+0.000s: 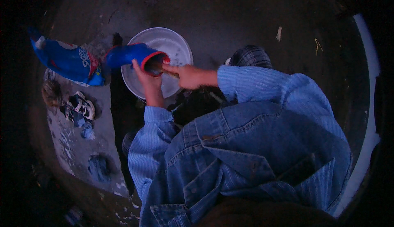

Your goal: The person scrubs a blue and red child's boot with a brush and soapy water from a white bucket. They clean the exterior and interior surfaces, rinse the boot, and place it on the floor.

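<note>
A blue rubber boot [129, 54] with a red rim lies on its side over a round white basin [187, 47]. My left hand [150, 83] grips the boot from below, near its opening, with the thumb up along the shaft. In my right hand [192, 76] is a brownish stick-like handle [174, 74], probably a brush's. Its far end goes into the boot's opening, where the dark interior hides it. The boot's foot end points left, past the basin's rim, and is blurred. Some dark specks show on the basin's inner surface.
Left of the basin, a blue plastic packet [69, 59] with printing lies at the end of a concrete slab [104, 128]. On the slab are a black-and-white shoe [83, 105], a brown clump [51, 93] and a dark cloth [98, 168]. A plaid-covered knee or foot [251, 57] shows at right.
</note>
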`<move>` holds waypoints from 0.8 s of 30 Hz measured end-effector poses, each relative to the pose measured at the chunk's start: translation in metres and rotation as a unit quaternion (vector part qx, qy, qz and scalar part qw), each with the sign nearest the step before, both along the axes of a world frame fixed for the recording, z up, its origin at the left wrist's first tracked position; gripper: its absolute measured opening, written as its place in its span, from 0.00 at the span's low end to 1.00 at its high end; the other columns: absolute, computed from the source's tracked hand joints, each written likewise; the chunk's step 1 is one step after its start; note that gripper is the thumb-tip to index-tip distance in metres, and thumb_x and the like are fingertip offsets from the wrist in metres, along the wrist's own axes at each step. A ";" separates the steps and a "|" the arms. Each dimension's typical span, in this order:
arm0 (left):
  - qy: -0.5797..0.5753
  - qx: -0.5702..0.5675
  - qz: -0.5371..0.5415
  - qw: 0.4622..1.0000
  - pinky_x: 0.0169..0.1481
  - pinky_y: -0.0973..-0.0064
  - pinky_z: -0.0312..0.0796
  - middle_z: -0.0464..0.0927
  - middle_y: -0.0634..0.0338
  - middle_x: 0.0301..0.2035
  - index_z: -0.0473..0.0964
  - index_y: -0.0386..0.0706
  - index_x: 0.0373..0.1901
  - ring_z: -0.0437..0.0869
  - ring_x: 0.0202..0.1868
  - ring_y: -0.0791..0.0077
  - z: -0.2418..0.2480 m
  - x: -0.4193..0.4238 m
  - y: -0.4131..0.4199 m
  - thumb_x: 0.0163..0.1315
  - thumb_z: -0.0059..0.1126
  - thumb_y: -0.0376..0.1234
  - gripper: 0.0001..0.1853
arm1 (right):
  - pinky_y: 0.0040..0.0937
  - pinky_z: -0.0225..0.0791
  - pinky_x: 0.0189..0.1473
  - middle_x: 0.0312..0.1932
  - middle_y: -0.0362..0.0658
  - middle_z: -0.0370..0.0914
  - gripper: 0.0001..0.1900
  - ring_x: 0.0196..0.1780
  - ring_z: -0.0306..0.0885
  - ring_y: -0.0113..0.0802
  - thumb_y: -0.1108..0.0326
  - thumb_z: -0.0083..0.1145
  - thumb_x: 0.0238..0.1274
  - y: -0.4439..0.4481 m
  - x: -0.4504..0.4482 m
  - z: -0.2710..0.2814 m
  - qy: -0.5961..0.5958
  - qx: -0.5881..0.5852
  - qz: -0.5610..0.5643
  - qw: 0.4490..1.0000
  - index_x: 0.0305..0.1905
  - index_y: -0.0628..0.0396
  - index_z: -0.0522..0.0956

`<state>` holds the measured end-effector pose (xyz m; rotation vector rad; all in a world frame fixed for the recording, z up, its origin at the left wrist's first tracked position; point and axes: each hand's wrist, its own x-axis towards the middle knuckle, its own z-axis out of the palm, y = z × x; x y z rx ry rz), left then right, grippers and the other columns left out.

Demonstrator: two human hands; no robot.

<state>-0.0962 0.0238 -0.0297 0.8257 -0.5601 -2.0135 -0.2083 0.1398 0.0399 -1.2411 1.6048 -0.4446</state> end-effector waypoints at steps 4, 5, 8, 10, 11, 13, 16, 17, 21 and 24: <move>0.008 0.024 -0.023 0.999 0.60 0.56 0.64 0.68 0.50 0.55 0.53 0.44 0.64 0.71 0.55 0.54 -0.013 -0.017 0.003 0.57 0.53 0.52 0.38 | 0.36 0.68 0.52 0.57 0.59 0.67 0.39 0.54 0.74 0.50 0.77 0.45 0.53 -0.030 -0.012 -0.032 0.019 -0.043 -0.017 0.999 0.71 0.42 0.49; 0.013 0.025 -0.022 0.999 0.60 0.56 0.64 0.67 0.50 0.55 0.52 0.44 0.65 0.72 0.54 0.54 -0.018 -0.017 -0.003 0.57 0.54 0.51 0.39 | 0.36 0.67 0.52 0.57 0.59 0.67 0.39 0.54 0.73 0.49 0.77 0.45 0.53 -0.024 -0.011 -0.039 0.011 -0.029 -0.014 0.999 0.71 0.42 0.49; -0.046 0.022 0.046 0.998 0.59 0.57 0.67 0.66 0.48 0.56 0.49 0.44 0.66 0.71 0.55 0.53 -0.041 0.002 -0.029 0.58 0.55 0.47 0.39 | 0.38 0.66 0.51 0.56 0.57 0.68 0.38 0.54 0.72 0.48 0.76 0.45 0.53 0.001 -0.006 -0.016 -0.031 0.008 0.011 0.999 0.71 0.40 0.50; -0.113 0.015 0.083 0.990 0.59 0.59 0.68 0.63 0.47 0.58 0.47 0.43 0.67 0.71 0.55 0.53 -0.023 -0.010 -0.021 0.56 0.59 0.40 0.41 | 0.38 0.65 0.51 0.54 0.56 0.69 0.38 0.54 0.71 0.47 0.75 0.46 0.54 0.001 -0.035 0.008 -0.012 0.083 0.058 0.995 0.71 0.38 0.50; -0.175 -0.032 0.066 0.982 0.59 0.60 0.68 0.62 0.46 0.59 0.46 0.42 0.67 0.71 0.56 0.53 -0.027 -0.013 -0.023 0.55 0.60 0.38 0.42 | 0.38 0.65 0.51 0.54 0.55 0.69 0.38 0.54 0.71 0.46 0.75 0.47 0.54 -0.002 -0.051 0.012 -0.006 0.118 0.085 0.989 0.71 0.38 0.51; -0.299 -0.126 0.039 0.945 0.59 0.62 0.67 0.60 0.45 0.60 0.44 0.42 0.68 0.70 0.57 0.54 -0.041 -0.010 -0.029 0.54 0.63 0.36 0.45 | 0.38 0.67 0.48 0.51 0.54 0.70 0.38 0.50 0.73 0.45 0.74 0.48 0.54 -0.001 -0.081 0.007 0.065 0.126 0.140 0.980 0.71 0.38 0.52; -0.450 -0.294 -0.046 0.842 0.60 0.62 0.65 0.57 0.44 0.62 0.42 0.42 0.69 0.68 0.58 0.51 -0.084 0.006 -0.047 0.47 0.68 0.35 0.52 | 0.39 0.68 0.47 0.49 0.54 0.73 0.35 0.49 0.74 0.47 0.73 0.48 0.53 0.001 -0.097 0.031 0.079 0.131 0.162 0.975 0.68 0.39 0.58; -0.504 -0.347 -0.069 0.788 0.61 0.61 0.65 0.56 0.44 0.62 0.42 0.42 0.70 0.68 0.58 0.49 -0.097 0.010 -0.050 0.46 0.69 0.36 0.53 | 0.40 0.68 0.47 0.49 0.54 0.74 0.34 0.49 0.74 0.48 0.73 0.48 0.52 0.000 -0.101 0.042 0.069 0.130 0.160 0.976 0.67 0.40 0.60; -0.707 -0.401 -0.218 0.540 0.63 0.58 0.62 0.54 0.42 0.63 0.41 0.46 0.70 0.65 0.60 0.45 -0.097 -0.003 -0.050 0.43 0.70 0.39 0.56 | 0.36 0.70 0.38 0.41 0.51 0.74 0.37 0.37 0.76 0.39 0.73 0.50 0.55 -0.005 -0.114 0.045 0.090 0.120 0.128 0.980 0.70 0.36 0.53; -0.738 -0.354 -0.307 0.485 0.64 0.57 0.59 0.53 0.42 0.63 0.41 0.47 0.70 0.63 0.61 0.44 -0.082 -0.014 -0.048 0.42 0.70 0.41 0.56 | 0.35 0.69 0.33 0.36 0.50 0.75 0.37 0.32 0.76 0.38 0.72 0.50 0.55 -0.012 -0.116 0.055 0.090 0.087 0.109 0.986 0.70 0.36 0.53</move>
